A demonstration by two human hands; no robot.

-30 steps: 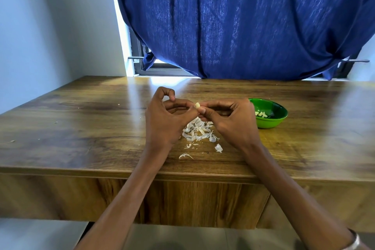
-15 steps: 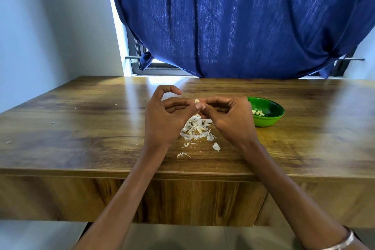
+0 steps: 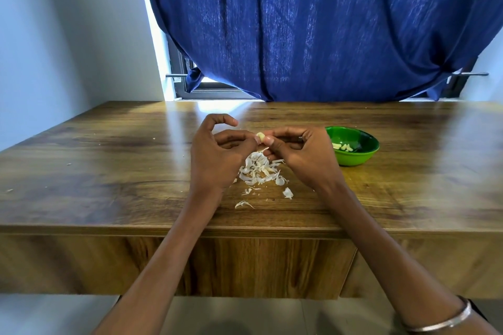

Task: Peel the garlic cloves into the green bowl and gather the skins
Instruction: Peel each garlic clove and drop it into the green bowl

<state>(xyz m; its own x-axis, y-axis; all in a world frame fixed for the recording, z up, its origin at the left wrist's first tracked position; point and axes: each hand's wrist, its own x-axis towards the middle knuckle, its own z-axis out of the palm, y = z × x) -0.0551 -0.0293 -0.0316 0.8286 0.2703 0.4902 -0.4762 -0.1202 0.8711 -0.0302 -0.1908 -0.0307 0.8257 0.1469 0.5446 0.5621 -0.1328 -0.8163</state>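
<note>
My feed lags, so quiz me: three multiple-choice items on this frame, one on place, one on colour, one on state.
1. Where does the skin pile lie?
A. in the bowl
B. on the table, below the hands
C. on the floor

2. The bowl is:
A. green
B. white
C. blue

3. The clove is:
A. lying on the table
B. lying in the bowl
C. pinched between both hands

Answers:
1 B, the skins lie on the table.
2 A, its rim and wall are green.
3 C, the left hand and right hand pinch it in the air.
</note>
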